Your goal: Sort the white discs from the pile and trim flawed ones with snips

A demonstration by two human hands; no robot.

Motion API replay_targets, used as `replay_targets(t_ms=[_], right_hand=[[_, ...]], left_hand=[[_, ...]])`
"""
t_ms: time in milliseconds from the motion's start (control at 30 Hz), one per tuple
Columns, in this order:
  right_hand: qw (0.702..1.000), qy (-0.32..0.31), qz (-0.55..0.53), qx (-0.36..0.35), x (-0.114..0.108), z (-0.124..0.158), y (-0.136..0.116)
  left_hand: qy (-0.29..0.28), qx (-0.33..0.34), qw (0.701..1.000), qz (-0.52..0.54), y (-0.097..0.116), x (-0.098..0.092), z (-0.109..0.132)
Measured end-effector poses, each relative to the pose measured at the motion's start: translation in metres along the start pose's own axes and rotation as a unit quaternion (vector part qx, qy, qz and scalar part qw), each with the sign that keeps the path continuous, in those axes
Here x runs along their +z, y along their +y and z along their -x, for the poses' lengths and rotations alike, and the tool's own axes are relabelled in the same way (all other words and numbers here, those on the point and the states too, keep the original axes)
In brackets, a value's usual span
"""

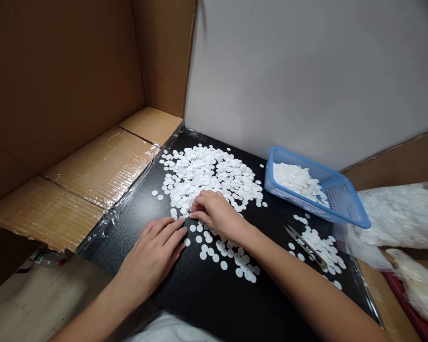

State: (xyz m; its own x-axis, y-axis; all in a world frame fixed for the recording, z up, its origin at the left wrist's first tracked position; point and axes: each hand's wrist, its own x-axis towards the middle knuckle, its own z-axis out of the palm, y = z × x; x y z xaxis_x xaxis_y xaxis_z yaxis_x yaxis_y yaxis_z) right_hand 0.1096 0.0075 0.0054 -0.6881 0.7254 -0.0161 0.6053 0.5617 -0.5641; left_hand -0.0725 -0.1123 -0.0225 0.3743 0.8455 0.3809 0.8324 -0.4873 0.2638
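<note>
Many small white round discs [203, 173] lie in a loose pile on the black tabletop [128, 237]. My left hand [155, 251] rests on the table at the near left of the pile, its fingers stretched out flat, fingertips beside a few discs. My right hand [214, 211] is over the pile's near edge, with thumb and fingers bent together close to the left fingertips. Whatever is between those fingers, if anything, is too small to make out. More loose discs [224, 265] are scattered below the right hand and forearm.
A blue plastic basket [345, 199] holding more discs stands at the back right. Scissors [306, 246] lie near a small disc group [324, 247]. A clear bag of white pieces [403, 216] sits farther right. Cardboard [89, 166] borders the left; a grey wall [306, 71] stands behind.
</note>
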Motion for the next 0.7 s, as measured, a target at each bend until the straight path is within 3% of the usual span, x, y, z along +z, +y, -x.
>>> replay_targets(t_ms=[100, 200, 300, 400, 567, 700], right_hand=[[1.0, -0.008, -0.012, 0.008, -0.002, 0.003, 0.001], [0.999, -0.009, 0.011, -0.033, -0.003, 0.013, 0.001], [0.995, -0.028, 0.038, -0.083, -0.005, 0.022, -0.002], [0.996, -0.028, 0.036, -0.073, -0.004, 0.023, -0.007], [0.994, 0.025, 0.094, -0.051, 0.01, 0.009, -0.011], [0.974, 0.053, 0.194, -0.107, 0.02, 0.003, -0.011]], left_hand=[[0.003, 0.01, 1.0, -0.002, 0.002, 0.003, 0.003], [-0.004, 0.023, 0.999, 0.022, 0.007, 0.001, 0.006], [-0.039, 0.026, 0.994, 0.095, 0.011, -0.005, 0.007], [-0.054, -0.007, 0.986, 0.16, 0.006, -0.012, 0.003], [-0.005, -0.107, 0.991, 0.084, -0.015, -0.014, -0.015], [-0.004, -0.11, 0.993, 0.033, -0.022, -0.009, -0.023]])
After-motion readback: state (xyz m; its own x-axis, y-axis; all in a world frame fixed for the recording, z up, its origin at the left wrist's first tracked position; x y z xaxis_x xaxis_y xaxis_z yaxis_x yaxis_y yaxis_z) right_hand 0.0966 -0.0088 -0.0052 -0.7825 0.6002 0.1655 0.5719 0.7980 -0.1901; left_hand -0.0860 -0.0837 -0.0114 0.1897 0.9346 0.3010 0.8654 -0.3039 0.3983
